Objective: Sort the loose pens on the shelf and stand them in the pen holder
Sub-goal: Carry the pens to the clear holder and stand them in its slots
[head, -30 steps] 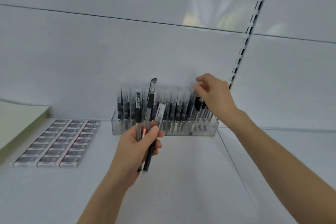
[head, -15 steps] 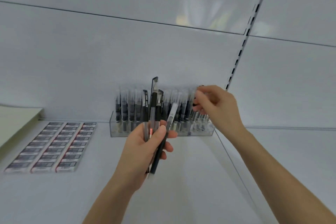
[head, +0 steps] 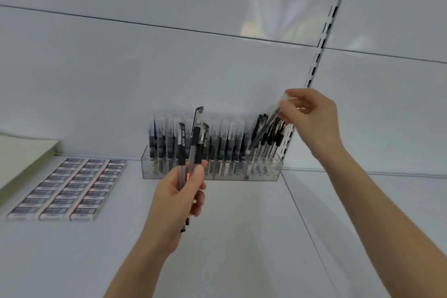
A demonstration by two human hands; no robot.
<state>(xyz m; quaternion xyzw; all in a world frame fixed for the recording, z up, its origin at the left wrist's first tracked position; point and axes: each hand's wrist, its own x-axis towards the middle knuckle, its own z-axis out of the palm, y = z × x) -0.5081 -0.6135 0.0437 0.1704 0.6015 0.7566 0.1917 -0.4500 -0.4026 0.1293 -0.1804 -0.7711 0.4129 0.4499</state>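
A clear acrylic pen holder [head: 273,172] stands against the shelf's back wall, filled with several upright black and clear pens. My left hand [head: 177,197] grips a bunch of three black pens [head: 193,145], held upright in front of the holder's left half. My right hand [head: 312,118] pinches the top of one clear-barrelled pen [head: 262,134] that slants down to the left, its tip among the pens at the holder's right end.
Rows of small boxed erasers [head: 70,189] lie flat on the white shelf [head: 242,237] at the left. A pale green pad or box [head: 21,155] sits at the far left. A slotted shelf upright [head: 324,31] runs up the back wall behind my right hand.
My right hand has risen from the pen tops and now pinches a single slanted pen. My left hand has one pen fewer and stays in front of the holder.
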